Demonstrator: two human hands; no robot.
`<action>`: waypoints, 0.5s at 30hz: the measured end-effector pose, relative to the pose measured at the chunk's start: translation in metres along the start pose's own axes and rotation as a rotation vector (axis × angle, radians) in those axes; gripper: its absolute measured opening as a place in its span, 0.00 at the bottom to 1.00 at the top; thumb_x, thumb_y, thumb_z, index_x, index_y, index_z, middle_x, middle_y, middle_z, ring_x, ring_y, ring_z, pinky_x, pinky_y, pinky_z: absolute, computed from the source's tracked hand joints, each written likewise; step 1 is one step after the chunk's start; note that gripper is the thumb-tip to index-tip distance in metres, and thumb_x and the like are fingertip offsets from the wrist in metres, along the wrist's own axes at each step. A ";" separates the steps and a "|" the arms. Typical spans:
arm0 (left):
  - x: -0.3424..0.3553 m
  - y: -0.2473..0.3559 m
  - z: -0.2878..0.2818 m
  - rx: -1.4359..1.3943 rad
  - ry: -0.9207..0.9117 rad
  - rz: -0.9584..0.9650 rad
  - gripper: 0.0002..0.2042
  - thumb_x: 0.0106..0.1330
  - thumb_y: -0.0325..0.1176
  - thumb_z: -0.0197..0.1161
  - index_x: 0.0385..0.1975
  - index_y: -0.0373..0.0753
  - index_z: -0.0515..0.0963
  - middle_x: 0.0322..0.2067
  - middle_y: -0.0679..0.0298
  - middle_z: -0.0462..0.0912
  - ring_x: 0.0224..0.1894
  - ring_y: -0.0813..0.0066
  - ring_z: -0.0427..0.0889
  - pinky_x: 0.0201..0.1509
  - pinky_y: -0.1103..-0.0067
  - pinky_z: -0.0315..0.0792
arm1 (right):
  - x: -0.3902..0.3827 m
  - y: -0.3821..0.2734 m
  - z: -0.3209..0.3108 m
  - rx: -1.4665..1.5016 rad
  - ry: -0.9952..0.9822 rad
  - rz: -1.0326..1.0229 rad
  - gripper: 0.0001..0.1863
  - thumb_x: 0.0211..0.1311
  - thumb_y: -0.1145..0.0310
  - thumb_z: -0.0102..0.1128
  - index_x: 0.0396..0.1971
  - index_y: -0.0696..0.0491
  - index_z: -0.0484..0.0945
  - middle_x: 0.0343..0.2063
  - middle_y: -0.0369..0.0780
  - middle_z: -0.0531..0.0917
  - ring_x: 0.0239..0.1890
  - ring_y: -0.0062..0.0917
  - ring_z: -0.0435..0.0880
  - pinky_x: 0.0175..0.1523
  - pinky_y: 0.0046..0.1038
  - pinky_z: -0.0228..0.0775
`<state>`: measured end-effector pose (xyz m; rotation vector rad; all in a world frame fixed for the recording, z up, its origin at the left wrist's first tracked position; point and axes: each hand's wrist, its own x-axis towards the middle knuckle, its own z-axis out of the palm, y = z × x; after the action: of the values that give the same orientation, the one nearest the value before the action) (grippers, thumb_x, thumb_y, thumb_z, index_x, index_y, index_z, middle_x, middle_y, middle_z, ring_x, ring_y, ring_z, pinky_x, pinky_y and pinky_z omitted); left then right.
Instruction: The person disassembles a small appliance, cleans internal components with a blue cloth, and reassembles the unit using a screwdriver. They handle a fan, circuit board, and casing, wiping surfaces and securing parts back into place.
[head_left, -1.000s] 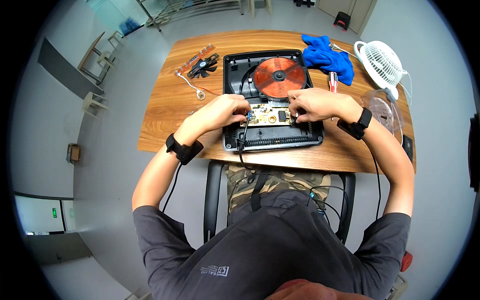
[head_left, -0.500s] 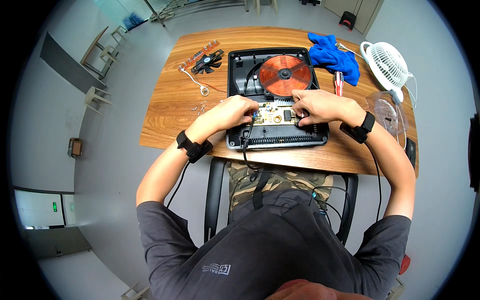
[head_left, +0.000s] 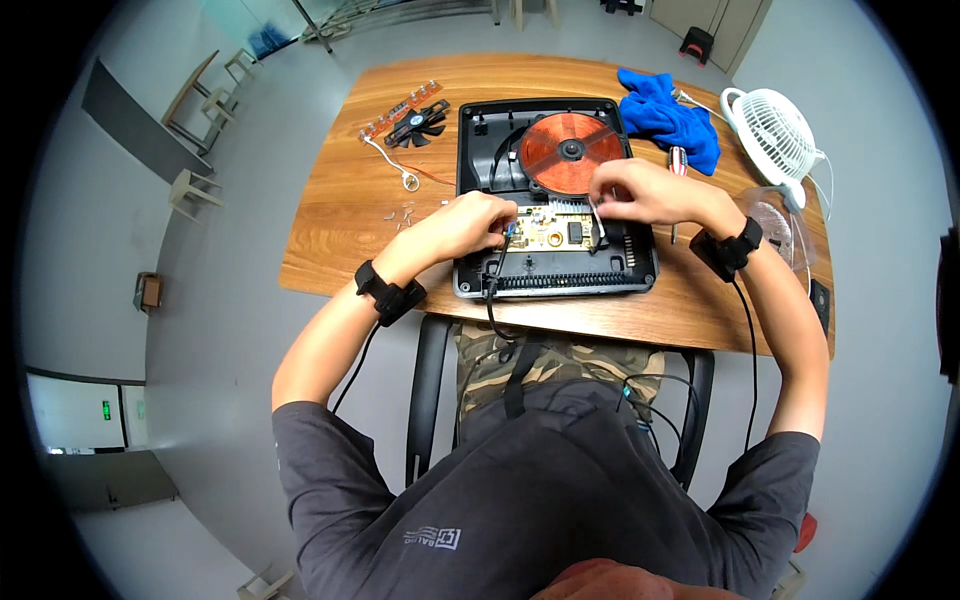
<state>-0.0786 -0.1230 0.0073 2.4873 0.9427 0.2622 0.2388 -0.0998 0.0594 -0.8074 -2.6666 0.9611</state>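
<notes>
An opened black induction cooker housing (head_left: 487,150) lies on the table in front of me, a copper coil (head_left: 560,150) in its far part. Across its nearer part sits a pale circuit board (head_left: 541,243) with a grey heat sink at its far edge. The fingers of my left hand (head_left: 470,222) are closed on the board's left end, beside a blue connector and a black power cord (head_left: 491,287). Over the board's right end, my right hand (head_left: 645,190) pinches what looks like a short wire (head_left: 599,226); its fingertips are partly hidden.
Left of the housing lie a small black fan (head_left: 418,124), an orange strip board (head_left: 385,118), a white cable loop (head_left: 409,181) and several screws (head_left: 402,216). To the right are a blue cloth (head_left: 665,115), a screwdriver (head_left: 679,160), a white desk fan (head_left: 775,130) and a clear plastic container (head_left: 775,225).
My right hand has lifted from the board's right end and moved slightly away from me, uncovering that end. My left hand has stayed in place.
</notes>
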 end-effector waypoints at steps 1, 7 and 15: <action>-0.001 0.001 -0.002 -0.038 -0.014 -0.045 0.12 0.54 0.23 0.69 0.38 0.32 0.77 0.30 0.53 0.83 0.36 0.53 0.84 0.40 0.67 0.76 | -0.003 -0.006 -0.007 -0.008 0.042 0.064 0.11 0.63 0.66 0.64 0.35 0.60 0.76 0.30 0.45 0.79 0.33 0.34 0.78 0.41 0.35 0.72; -0.016 -0.003 -0.016 -0.249 -0.020 -0.100 0.08 0.62 0.23 0.66 0.41 0.32 0.82 0.33 0.58 0.88 0.37 0.73 0.87 0.44 0.77 0.80 | -0.020 0.029 -0.018 -0.189 0.082 0.132 0.09 0.62 0.69 0.63 0.34 0.60 0.77 0.28 0.46 0.82 0.32 0.36 0.81 0.39 0.36 0.72; -0.046 -0.016 -0.053 -0.138 0.190 -0.237 0.08 0.62 0.26 0.69 0.40 0.33 0.84 0.33 0.59 0.86 0.35 0.73 0.85 0.42 0.77 0.78 | -0.036 0.067 -0.030 -0.298 0.166 0.331 0.09 0.64 0.67 0.62 0.31 0.58 0.78 0.26 0.47 0.83 0.32 0.39 0.84 0.37 0.38 0.74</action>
<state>-0.1401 -0.1245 0.0451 2.2285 1.2409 0.4738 0.3084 -0.0612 0.0393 -1.3611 -2.6118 0.5277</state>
